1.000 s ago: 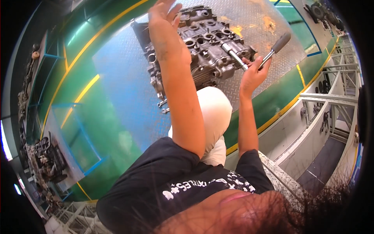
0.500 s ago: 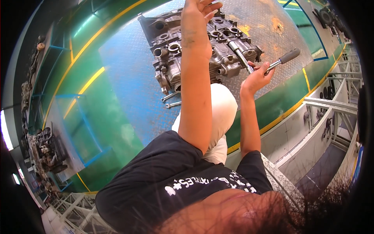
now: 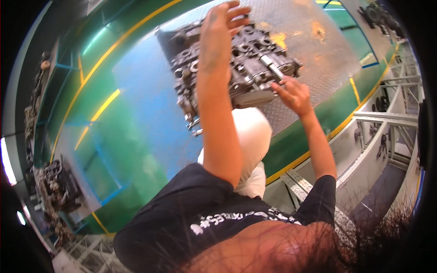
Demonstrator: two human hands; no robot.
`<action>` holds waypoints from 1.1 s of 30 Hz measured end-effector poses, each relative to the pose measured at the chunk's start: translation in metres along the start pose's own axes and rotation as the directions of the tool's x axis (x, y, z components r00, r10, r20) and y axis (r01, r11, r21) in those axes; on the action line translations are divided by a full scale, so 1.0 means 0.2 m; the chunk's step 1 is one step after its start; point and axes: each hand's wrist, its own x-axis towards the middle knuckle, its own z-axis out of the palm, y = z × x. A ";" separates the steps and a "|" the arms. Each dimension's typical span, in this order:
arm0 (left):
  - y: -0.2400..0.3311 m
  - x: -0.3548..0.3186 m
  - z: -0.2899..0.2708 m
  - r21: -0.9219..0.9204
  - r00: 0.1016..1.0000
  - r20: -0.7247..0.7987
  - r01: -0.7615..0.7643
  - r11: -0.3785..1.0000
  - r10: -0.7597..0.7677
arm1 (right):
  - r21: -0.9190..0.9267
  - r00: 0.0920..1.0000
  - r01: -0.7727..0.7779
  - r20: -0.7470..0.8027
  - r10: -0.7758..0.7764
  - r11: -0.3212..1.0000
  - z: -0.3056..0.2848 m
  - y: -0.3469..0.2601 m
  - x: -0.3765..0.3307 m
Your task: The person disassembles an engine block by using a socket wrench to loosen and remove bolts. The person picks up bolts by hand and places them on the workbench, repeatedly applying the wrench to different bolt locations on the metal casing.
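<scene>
A grey metal engine cylinder head (image 3: 255,75) lies on the plate in front of me, partly covered by my left arm. My left hand (image 3: 223,17) is over its far side, fingers spread, with nothing visible in them. My right hand (image 3: 295,94) is closed round the head end of a ratchet wrench (image 3: 251,99) at the near right. The wrench's dark handle points left across the near edge of the engine part. From my right fingers a chrome extension bar (image 3: 271,66) slants up and left onto the part; its far end is hard to make out.
Small wrenches (image 3: 195,129) lie by the near left corner of the engine part. The diamond-patterned metal plate (image 3: 145,109) bears rust and yellow stains. Other engine parts (image 3: 57,182) stand at the left edge. White metal framing (image 3: 387,118) runs along the right.
The wrench handle has swung from pointing right to pointing left over the near edge. My right hand has moved with it and my right elbow has gone outward. The left hand has shifted slightly left.
</scene>
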 end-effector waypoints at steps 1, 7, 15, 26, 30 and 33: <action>0.03 -0.01 0.01 0.048 1.000 -0.009 0.022 0.999 -0.021 | 0.070 0.996 -0.038 -0.080 0.044 0.997 0.05 0.02 -0.04; 0.02 -0.03 -0.02 0.144 1.000 0.026 0.005 0.990 -0.009 | 0.600 0.248 -0.672 -0.368 0.896 0.433 0.32 -0.37 0.08; -0.09 -0.09 0.29 0.240 0.991 0.133 -0.009 0.971 -0.024 | 0.635 0.033 -0.729 -0.342 0.939 0.257 0.23 -0.38 0.20; 0.23 -0.23 0.03 0.046 0.910 -0.322 -0.261 0.964 0.262 | -0.045 0.983 0.169 -0.070 -0.172 0.985 -0.03 -0.10 0.07; 0.31 -0.27 -0.02 -0.070 0.846 -0.429 -0.379 0.923 0.315 | 0.206 0.748 -0.572 -0.266 0.608 0.794 0.14 -0.24 -0.05; 0.28 -0.25 -0.05 -0.146 0.863 -0.436 -0.348 0.926 0.255 | 0.633 0.130 -0.692 -0.362 0.923 0.346 0.24 -0.40 0.18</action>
